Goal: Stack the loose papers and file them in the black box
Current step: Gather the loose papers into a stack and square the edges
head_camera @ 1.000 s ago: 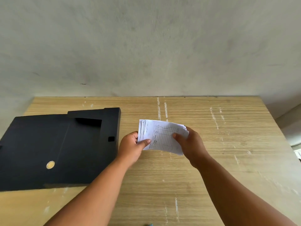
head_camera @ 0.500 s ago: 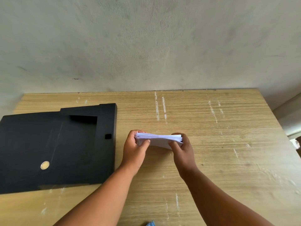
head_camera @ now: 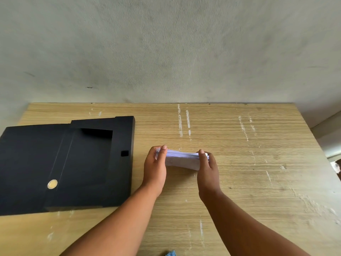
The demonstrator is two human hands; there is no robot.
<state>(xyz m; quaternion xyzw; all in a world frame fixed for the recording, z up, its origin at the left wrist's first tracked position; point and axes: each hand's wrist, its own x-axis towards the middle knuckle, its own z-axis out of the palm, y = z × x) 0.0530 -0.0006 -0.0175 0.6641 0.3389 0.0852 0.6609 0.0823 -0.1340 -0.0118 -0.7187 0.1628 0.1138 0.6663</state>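
Observation:
A small stack of white papers (head_camera: pixel 181 159) stands on its long edge on the wooden table, just right of the black box. My left hand (head_camera: pixel 156 168) grips the stack's left end and my right hand (head_camera: pixel 207 169) grips its right end, thumbs toward me. The black box (head_camera: pixel 121 137) lies open on the left side of the table, its flat lid (head_camera: pixel 27 163) spread out to the left with a round brass snap on it. The box's inside is dark and looks empty.
The wooden table (head_camera: pixel 249 182) has white scuff marks and ends at a grey wall (head_camera: pixel 166 52) behind. The right table edge is near the frame's right side. A bit of blue cloth (head_camera: pixel 170 253) shows at the bottom edge.
The papers were held up with their printed face toward me; both hands have tipped them down so the stack now stands on its edge on the table.

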